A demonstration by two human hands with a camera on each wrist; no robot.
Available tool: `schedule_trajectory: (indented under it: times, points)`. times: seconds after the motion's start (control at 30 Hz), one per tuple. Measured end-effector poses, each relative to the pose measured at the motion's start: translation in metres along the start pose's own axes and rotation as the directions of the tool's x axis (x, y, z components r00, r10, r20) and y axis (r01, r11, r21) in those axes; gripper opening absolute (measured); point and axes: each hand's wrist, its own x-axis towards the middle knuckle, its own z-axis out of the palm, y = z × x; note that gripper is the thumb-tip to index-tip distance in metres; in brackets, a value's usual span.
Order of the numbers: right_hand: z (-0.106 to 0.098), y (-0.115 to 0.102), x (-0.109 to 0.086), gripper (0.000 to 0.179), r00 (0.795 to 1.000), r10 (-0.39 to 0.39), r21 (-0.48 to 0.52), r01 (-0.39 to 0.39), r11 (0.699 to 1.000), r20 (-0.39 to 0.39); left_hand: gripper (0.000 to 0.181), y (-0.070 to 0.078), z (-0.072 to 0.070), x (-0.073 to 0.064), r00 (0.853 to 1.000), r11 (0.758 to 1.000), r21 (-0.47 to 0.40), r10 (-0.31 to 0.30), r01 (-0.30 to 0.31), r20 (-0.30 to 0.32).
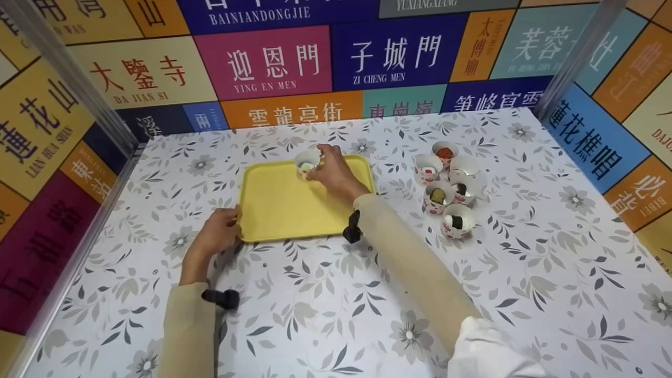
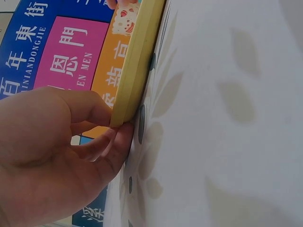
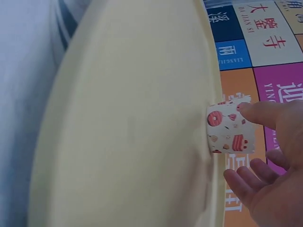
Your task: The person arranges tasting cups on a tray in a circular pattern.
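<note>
A yellow tray [image 1: 294, 210] lies on the table. My left hand [image 1: 212, 233] grips its near left corner, thumb above and fingers beneath, as the left wrist view [image 2: 61, 142] shows. A paper cup printed with cakes and doughnuts [image 3: 231, 125] stands upright at the tray's far edge, with something pale green and white inside [image 1: 306, 167]. Around this cup is my right hand [image 1: 336, 173]. In the right wrist view the thumb touches the rim while the other fingers stay apart from the wall.
Right of the tray, several similar paper cups stand grouped on the floral tablecloth [image 1: 409, 294]. One contains red food [image 1: 445, 153], another a white piece with a black band [image 1: 458, 223]. Printed sign panels [image 1: 278, 63] form the walls behind and at both sides.
</note>
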Motion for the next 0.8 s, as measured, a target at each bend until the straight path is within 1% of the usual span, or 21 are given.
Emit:
schedule_trajectory:
  times: [0.07, 0.23, 0.3, 0.43, 0.6, 0.7, 0.8]
  points:
    - [-0.004, -0.001, -0.002, 0.075, 1.0, 0.001, -0.01, -0.001, 1.0, -0.004, 0.049, 0.0, 0.001, 0.0, 1.0, 1.0, 0.004, 0.005, -0.005, 0.001]
    - [-0.015, -0.005, -0.01, 0.069, 1.0, 0.013, -0.054, -0.013, 0.998, -0.003, 0.051, 0.001, 0.001, -0.001, 0.999, 1.0, -0.002, -0.028, 0.028, 0.021]
    - [-0.02, -0.009, -0.014, 0.069, 1.0, 0.01, -0.071, -0.01, 0.997, 0.001, 0.052, 0.001, 0.0, -0.002, 0.999, 1.0, -0.002, -0.031, 0.031, 0.023]
    - [-0.032, -0.015, -0.024, 0.069, 1.0, -0.014, -0.075, 0.014, 0.997, -0.002, 0.052, 0.003, 0.002, -0.001, 1.0, 1.0, 0.004, -0.018, 0.018, 0.018]
    - [-0.05, -0.021, -0.039, 0.065, 0.998, -0.053, -0.065, 0.05, 0.997, -0.045, 0.052, 0.004, 0.003, -0.001, 1.0, 1.0, 0.004, -0.007, 0.007, 0.018]
    - [-0.06, -0.023, -0.048, 0.063, 0.995, -0.075, -0.057, 0.072, 0.996, -0.062, 0.046, 0.003, 0.002, -0.001, 1.0, 1.0, 0.007, 0.015, -0.015, 0.006]
    - [-0.071, -0.024, -0.059, 0.062, 0.994, -0.083, -0.039, 0.081, 0.996, -0.068, 0.042, 0.004, 0.0, 0.0, 1.0, 1.0, 0.01, 0.02, -0.02, -0.005]
